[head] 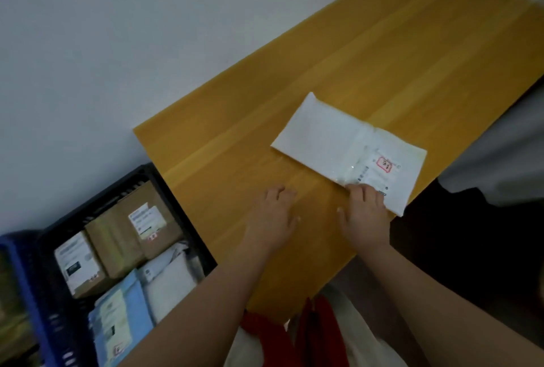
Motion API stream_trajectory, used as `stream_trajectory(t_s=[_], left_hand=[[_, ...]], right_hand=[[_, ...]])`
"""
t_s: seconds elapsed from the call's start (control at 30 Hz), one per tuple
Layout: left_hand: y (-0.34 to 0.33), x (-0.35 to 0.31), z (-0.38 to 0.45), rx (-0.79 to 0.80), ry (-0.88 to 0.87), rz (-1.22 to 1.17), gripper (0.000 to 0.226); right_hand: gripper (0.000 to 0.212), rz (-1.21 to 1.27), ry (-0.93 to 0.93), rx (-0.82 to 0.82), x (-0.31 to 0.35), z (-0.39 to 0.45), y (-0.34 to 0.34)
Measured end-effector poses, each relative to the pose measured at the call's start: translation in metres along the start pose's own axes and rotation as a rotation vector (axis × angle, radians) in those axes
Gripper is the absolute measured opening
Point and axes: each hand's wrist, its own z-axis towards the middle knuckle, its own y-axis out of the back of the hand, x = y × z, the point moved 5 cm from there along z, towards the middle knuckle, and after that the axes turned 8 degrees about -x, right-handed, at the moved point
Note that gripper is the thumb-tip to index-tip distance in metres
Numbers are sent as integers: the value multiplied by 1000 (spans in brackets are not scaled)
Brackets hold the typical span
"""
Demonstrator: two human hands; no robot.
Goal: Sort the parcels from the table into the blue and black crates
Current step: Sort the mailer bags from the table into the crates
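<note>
- a yellow wooden table (338, 78) is standing right against a plain pale wall (117, 42).
- a white parcel (332, 137) with a label is lying flat on the table, close to the table's near edge and toward its right side.
- the right hand (366, 213) is resting on the near corner of the parcel, with its fingers bent down over the parcel's edge, holding it there.
- the left hand (272, 213) is lying on the bare table just beside the parcel, not touching it, with its fingers loose and nothing in it.
- a black crate (164, 187) is sitting past the table's left end, lower down, with brown boxes (138, 234) and soft bags inside it.
- a blue crate (26, 284) is sitting right next to the black crate, on its far left side.
</note>
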Motion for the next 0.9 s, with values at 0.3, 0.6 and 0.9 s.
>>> stream_trajectory(t_s=[0.3, 0.6, 0.9], left_hand=[[-9, -28, 28, 37, 74, -23, 58], [-15, -9, 31, 53, 129, 115, 64], [-33, 23, -1, 132, 279, 164, 75]], right_hand=[[96, 50, -39, 434, -36, 65, -23], [71, 66, 458, 623, 2, 44, -42], [48, 232, -106, 132, -41, 47, -16]])
